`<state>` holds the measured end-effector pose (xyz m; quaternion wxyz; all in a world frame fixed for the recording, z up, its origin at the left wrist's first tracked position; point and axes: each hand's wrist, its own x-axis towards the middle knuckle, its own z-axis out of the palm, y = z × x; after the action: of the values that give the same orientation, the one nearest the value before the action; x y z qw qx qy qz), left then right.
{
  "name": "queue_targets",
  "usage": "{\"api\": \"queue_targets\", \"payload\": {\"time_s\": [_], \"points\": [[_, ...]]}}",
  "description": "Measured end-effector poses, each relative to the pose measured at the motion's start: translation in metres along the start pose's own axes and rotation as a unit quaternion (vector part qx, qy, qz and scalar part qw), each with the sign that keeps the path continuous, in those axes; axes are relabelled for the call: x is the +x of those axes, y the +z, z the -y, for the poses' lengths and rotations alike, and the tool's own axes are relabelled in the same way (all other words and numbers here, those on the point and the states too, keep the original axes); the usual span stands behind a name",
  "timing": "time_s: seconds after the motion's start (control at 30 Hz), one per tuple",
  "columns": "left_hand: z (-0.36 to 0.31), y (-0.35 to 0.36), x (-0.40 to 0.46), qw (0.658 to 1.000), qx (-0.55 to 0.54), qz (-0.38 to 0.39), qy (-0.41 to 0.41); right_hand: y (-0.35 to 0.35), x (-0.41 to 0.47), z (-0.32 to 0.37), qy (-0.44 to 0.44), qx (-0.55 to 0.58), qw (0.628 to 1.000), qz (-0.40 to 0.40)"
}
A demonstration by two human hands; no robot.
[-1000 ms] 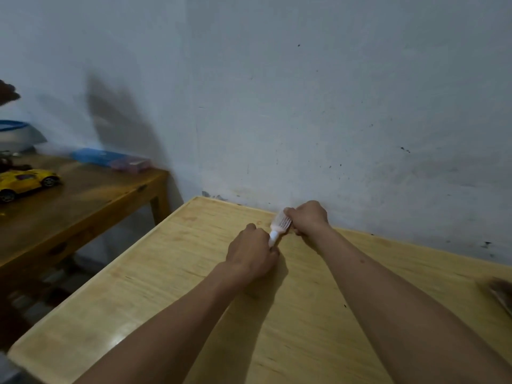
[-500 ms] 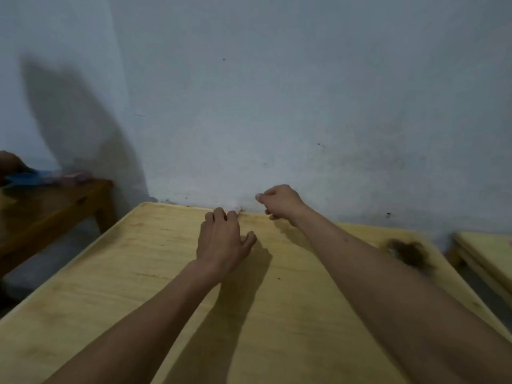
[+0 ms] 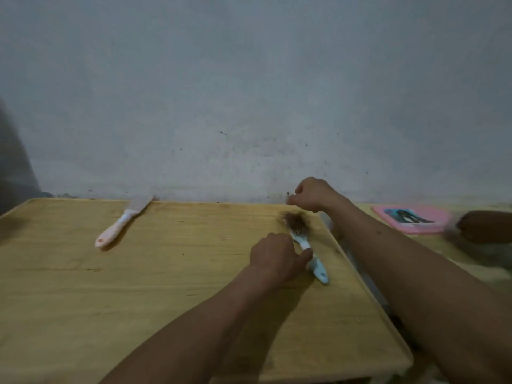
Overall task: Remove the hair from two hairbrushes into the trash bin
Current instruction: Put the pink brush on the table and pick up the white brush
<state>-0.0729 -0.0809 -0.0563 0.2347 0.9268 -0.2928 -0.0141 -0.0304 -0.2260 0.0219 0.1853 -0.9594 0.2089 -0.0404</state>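
A blue-and-white hairbrush point(image 3: 311, 253) lies near the right edge of the wooden table point(image 3: 138, 286), its head clogged with a clump of brown hair point(image 3: 295, 220). My left hand point(image 3: 278, 257) rests on the brush's handle and holds it down. My right hand point(image 3: 311, 194) hovers just beyond the hairy head, fingers pinched together; I cannot tell whether strands are between them. A pink-and-white hairbrush point(image 3: 123, 221) lies alone at the table's far left, head toward the wall. No trash bin is in view.
A grey wall point(image 3: 249, 92) stands right behind the table. Across a narrow gap to the right is a second wooden surface with a pink flat case point(image 3: 410, 218). A blurred dark object point(image 3: 484, 225), perhaps another person's hand, sits at the far right edge.
The view has swung right. The pink brush that my hands held a second ago now lies on the table at the left. My left hand has come down on the blue brush's handle.
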Motion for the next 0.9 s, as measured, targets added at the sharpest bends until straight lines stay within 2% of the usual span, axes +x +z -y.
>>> {"api": "queue_targets", "payload": {"time_s": [0.1,0.27,0.43,0.5,0.57,0.67,0.73,0.9], "points": [[-0.023,0.021,0.006,1.000,-0.017,0.000,-0.001,0.004,-0.002,-0.028,0.038,0.006,0.999,0.026],[-0.039,0.037,0.011,0.999,-0.021,-0.001,-0.024,0.028,0.003,-0.039,0.066,0.079,0.992,0.072],[-0.032,0.030,0.017,0.990,-0.114,0.052,-0.068,0.042,0.001,-0.032,0.062,0.087,0.992,0.068],[-0.027,0.022,0.016,0.971,-0.199,0.072,-0.108,0.040,-0.001,-0.024,0.066,0.104,0.990,0.069],[-0.020,0.014,0.013,0.933,-0.314,0.087,-0.155,0.036,-0.004,-0.012,0.057,0.137,0.986,0.072],[-0.003,-0.001,0.005,0.882,-0.419,0.072,-0.202,0.026,-0.011,0.016,0.021,0.192,0.978,0.076],[0.009,-0.013,-0.002,0.851,-0.476,0.042,-0.218,0.020,-0.020,0.042,-0.011,0.214,0.974,0.077],[0.049,-0.054,-0.041,0.822,-0.508,-0.092,-0.242,0.011,-0.053,0.116,-0.101,0.234,0.957,0.138]]}}
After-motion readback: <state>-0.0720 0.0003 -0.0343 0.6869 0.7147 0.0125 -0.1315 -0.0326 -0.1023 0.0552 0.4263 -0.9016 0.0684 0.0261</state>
